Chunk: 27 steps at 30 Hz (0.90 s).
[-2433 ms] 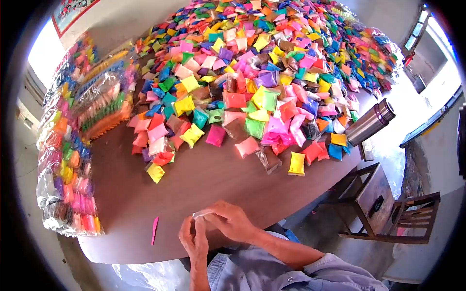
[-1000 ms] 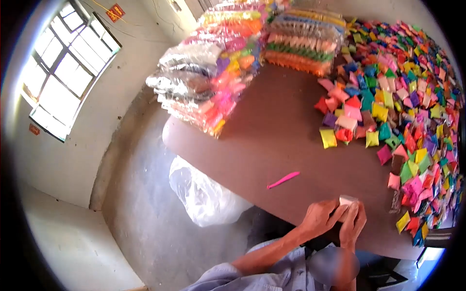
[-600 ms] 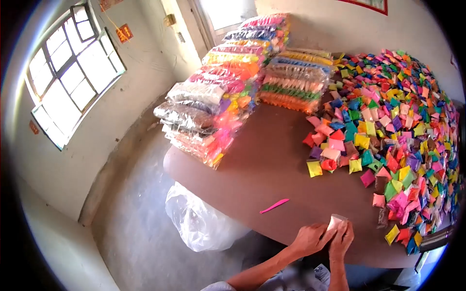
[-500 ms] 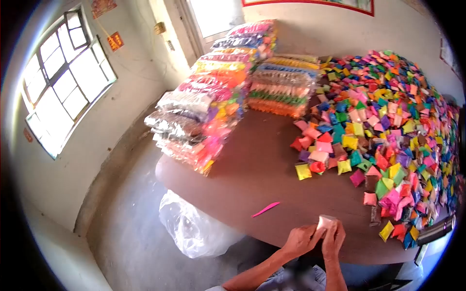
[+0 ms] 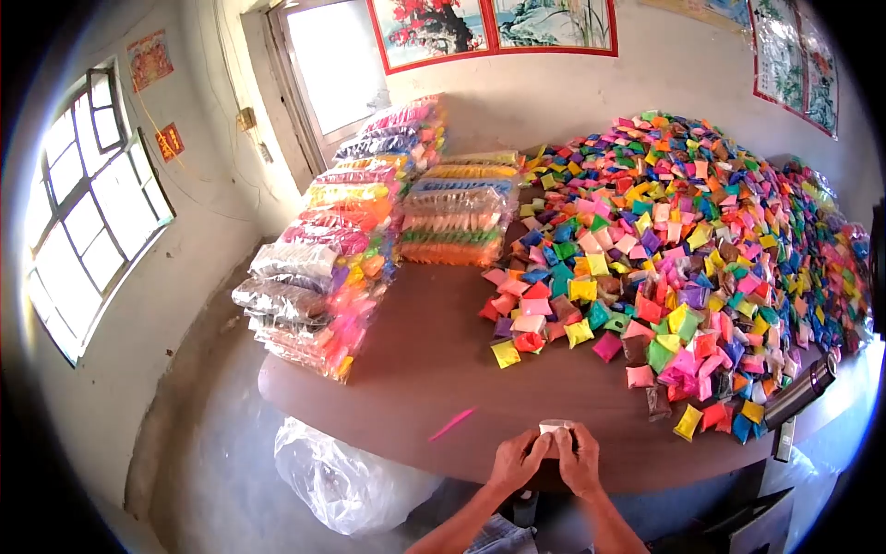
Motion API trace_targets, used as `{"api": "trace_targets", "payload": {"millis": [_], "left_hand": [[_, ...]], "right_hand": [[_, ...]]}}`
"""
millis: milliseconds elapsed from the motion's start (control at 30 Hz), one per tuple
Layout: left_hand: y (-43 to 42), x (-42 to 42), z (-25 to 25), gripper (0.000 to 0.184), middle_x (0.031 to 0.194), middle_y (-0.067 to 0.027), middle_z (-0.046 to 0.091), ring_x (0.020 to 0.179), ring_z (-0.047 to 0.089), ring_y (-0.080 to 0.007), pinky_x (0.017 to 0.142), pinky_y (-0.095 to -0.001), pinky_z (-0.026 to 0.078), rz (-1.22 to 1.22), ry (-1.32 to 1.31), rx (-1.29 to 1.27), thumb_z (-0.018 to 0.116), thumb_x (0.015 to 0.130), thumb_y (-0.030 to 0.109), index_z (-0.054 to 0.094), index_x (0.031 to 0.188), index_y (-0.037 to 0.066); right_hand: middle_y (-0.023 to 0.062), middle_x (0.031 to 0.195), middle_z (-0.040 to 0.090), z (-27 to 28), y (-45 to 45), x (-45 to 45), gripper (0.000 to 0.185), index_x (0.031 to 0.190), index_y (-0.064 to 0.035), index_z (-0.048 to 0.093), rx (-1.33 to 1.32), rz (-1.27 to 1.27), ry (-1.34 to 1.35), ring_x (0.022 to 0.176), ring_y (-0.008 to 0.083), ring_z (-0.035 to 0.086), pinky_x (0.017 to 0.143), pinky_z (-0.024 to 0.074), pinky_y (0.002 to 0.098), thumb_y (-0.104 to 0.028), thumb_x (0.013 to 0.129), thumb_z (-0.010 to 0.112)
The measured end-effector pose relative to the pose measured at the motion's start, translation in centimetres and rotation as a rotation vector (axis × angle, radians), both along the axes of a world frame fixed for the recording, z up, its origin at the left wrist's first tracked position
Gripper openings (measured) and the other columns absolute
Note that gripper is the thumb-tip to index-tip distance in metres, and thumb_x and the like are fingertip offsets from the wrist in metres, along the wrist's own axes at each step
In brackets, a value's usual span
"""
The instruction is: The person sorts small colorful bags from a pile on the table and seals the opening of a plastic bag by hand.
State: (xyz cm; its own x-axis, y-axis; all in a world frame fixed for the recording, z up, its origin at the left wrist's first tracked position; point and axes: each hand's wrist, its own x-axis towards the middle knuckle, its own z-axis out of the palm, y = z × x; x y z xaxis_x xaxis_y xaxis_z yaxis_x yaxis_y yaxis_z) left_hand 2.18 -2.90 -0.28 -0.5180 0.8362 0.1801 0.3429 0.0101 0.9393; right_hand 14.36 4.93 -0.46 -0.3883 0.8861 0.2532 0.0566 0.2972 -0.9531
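Observation:
A small pale packet (image 5: 554,426) is pinched between my two hands, just above the front edge of the brown table. My left hand (image 5: 517,460) closes on its left side, with thumb and fingertips pressed together. On the other side my right hand (image 5: 580,458) grips it the same way, and the fingers cover most of the packet. Left of the hands, a slim pink strip (image 5: 452,424), perhaps a plastic tool, lies flat on the table (image 5: 397,379).
A large heap of colourful small packets (image 5: 646,249) covers the table's right side. Stacked clear bags of packets (image 5: 318,249) stand at the left and back. A dark cylinder (image 5: 801,388) lies at the right edge. A clear plastic bag (image 5: 341,480) hangs below the front left edge.
The head view has lifted and turned, so more wall shows and the table contents appear shifted left. Both hands still hold the pale packet, now with less of it showing.

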Motion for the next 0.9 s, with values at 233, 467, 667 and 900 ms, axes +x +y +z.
{"api": "trace_targets", "payload": {"millis": [233,467,667,900], "left_hand": [[0.4,0.1,-0.7,0.03,0.074,-0.0214,0.064,0.063,0.063,-0.0361,0.06,-0.0414,0.049,0.061,0.133,-0.003,0.065,0.1,0.03,0.068,0.091,0.001],[0.4,0.0,-0.3,0.032,0.08,-0.0235,0.068,0.072,0.068,-0.0406,0.062,-0.0427,0.051,0.003,-0.012,-0.038,0.063,0.102,0.032,0.07,0.095,0.001],[0.5,-0.1,-0.6,0.032,0.077,-0.0246,0.065,0.07,0.067,-0.0417,0.06,-0.0429,0.05,0.082,0.092,-0.023,0.062,0.102,0.032,0.069,0.094,0.001],[1.1,0.4,-0.3,0.032,0.075,-0.0237,0.065,0.067,0.069,-0.0364,0.059,-0.0415,0.05,0.096,0.057,-0.031,0.067,0.1,0.032,0.07,0.091,0.001]], "right_hand": [[0.0097,0.091,0.072,0.1,0.1,-0.4,0.019,0.101,0.0017,0.069,0.011,0.019,0.019,0.083,0.0145,0.065,0.075,0.0534,0.0321,-0.014,0.102,0.058],[0.0095,0.091,0.073,0.5,0.0,-0.2,0.016,0.099,0.0003,0.07,0.087,0.036,0.104,0.084,0.0141,0.065,0.074,0.0532,0.0327,-0.012,0.102,0.06],[0.0195,0.088,0.073,0.0,0.1,-0.2,0.018,0.096,0.0025,0.069,0.047,0.005,0.017,0.079,0.0219,0.071,0.07,0.0543,0.0362,-0.014,0.099,0.063],[0.0154,0.089,0.074,-0.8,0.3,-0.3,0.02,0.102,0.0033,0.07,0.096,-0.072,0.005,0.083,0.0191,0.07,0.075,0.0547,0.035,-0.015,0.101,0.06]]}}
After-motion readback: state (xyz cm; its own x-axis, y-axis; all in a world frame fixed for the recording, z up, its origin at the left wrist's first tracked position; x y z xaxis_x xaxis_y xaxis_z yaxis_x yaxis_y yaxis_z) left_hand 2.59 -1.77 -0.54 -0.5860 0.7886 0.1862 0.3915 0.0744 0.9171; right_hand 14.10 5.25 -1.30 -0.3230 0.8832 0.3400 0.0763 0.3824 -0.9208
